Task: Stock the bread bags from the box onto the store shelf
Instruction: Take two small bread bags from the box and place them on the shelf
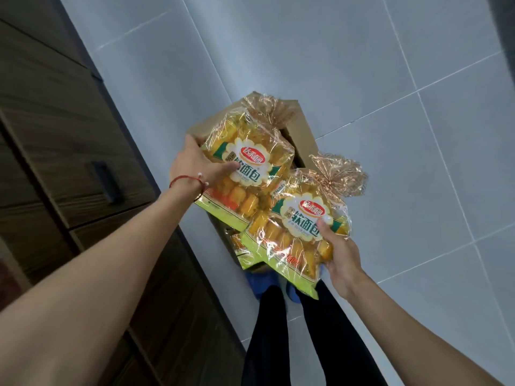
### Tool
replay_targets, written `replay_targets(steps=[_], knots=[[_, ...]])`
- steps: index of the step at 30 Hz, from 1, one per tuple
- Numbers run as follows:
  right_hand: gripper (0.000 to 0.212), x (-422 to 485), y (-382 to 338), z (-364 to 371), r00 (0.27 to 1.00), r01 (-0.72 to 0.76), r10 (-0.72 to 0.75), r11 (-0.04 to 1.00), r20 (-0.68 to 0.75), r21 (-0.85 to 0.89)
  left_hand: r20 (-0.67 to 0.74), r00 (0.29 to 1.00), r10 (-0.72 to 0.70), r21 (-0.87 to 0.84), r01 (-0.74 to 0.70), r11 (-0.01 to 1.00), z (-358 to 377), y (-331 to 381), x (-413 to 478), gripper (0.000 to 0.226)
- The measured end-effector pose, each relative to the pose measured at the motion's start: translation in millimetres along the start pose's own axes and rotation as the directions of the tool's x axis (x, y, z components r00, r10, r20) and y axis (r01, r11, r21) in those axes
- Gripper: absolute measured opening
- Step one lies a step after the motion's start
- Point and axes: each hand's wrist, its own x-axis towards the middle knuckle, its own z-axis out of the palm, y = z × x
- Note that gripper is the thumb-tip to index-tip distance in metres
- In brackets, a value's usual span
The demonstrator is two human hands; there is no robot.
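Observation:
Two clear bread bags with yellow rolls and a white-and-red label are held above an open cardboard box [305, 126] on the floor. My left hand [195, 165] grips the left edge of the upper bread bag [250, 162], thumb across its front. My right hand [340, 254] grips the lower bread bag [295, 235] at its right side. Both bags have gathered, tied tops pointing up and right. A third bag [240, 250] shows inside the box, mostly hidden under the held ones.
A dark wooden cabinet [55, 135] with a recessed handle [107, 182] runs along the left. Grey floor tiles [390, 79] spread to the right. My black trouser legs [278, 335] and blue shoes [257, 282] are just below the box.

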Motion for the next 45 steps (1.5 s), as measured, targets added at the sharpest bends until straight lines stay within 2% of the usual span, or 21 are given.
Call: replay_targets(steps=[3,5,8,11,14,17,20,24,26,30,33,36,40,45], knots=[[0.046,-7.8,-7.5,-2.1,1.0,-0.007,0.008,1.0,0.03,-0.014,0.016,1.0,0.002,0.019,-0.003,1.0,-7.1,-0.3,-10.4,0.121],[0.046,-12.5,-13.3,-4.4,0.999,-0.005,0.006,1.0,0.049,-0.03,0.014,1.0,-0.007,0.039,0.006,0.999,-11.3,4.4,-22.6,0.112],[0.06,-18.8,-23.6,-6.7,0.998,0.015,-0.011,0.997,0.065,-0.073,0.004,1.0,-0.003,0.065,0.003,0.998,-13.4,9.3,-41.1,0.093],[0.051,-27.8,-36.6,-8.2,0.997,0.053,-0.047,0.995,0.069,-0.084,-0.01,1.0,0.026,0.049,-0.026,0.998,-14.8,10.1,-61.1,0.085],[0.046,-48.5,-52.3,-13.9,0.991,0.09,-0.082,0.993,0.109,-0.071,-0.023,0.997,0.076,0.028,-0.076,0.997,-22.6,16.5,-88.4,0.084],[0.047,-77.2,-73.1,-25.0,0.982,0.137,-0.127,0.988,0.138,-0.065,-0.044,0.997,0.067,-0.012,-0.068,0.998,-34.8,29.7,-114.7,0.083],[0.051,-111.6,-100.0,-41.8,0.971,0.189,-0.177,0.98,0.159,-0.068,-0.038,0.998,0.054,-0.126,-0.059,0.99,-50.6,51.2,-140.7,0.092],[0.047,-168.0,-135.3,-68.9,0.948,0.286,-0.277,0.958,0.16,-0.037,-0.012,0.995,0.103,-0.249,-0.103,0.963,-79.8,92.0,-178.7,0.091],[0.045,-199.1,-150.7,-80.2,0.931,0.34,-0.335,0.941,0.147,-0.008,-0.002,0.991,0.134,-0.303,-0.128,0.944,-95.3,114.2,-196.8,0.1],[0.041,-265.3,-174.8,-104.4,0.899,0.42,-0.426,0.904,0.099,0.078,-0.04,0.966,0.255,-0.311,-0.255,0.916,-126.1,170.3,-247.4,0.1],[0.045,-314.1,-189.0,-127.6,0.869,0.481,-0.492,0.865,0.05,0.145,-0.065,0.924,0.378,-0.282,-0.38,0.881,-144.0,216.5,-291.0,0.107],[0.045,-359.7,-198.4,-154.9,0.834,0.541,-0.552,0.814,-0.008,0.21,-0.082,0.876,0.475,-0.281,-0.477,0.833,-154.1,256.3,-332.5,0.101],[0.046,-414.3,-213.5,-199.9,0.776,0.624,-0.621,0.732,-0.107,0.273,-0.086,0.848,0.523,-0.269,-0.525,0.807,-156.5,305.2,-378.9,0.095],[0.043,-459.6,-236.6,-268.6,0.705,0.7,-0.682,0.623,-0.195,0.348,-0.092,0.787,0.61,-0.29,-0.607,0.74,-140.9,376.0,-438.3,0.098]])
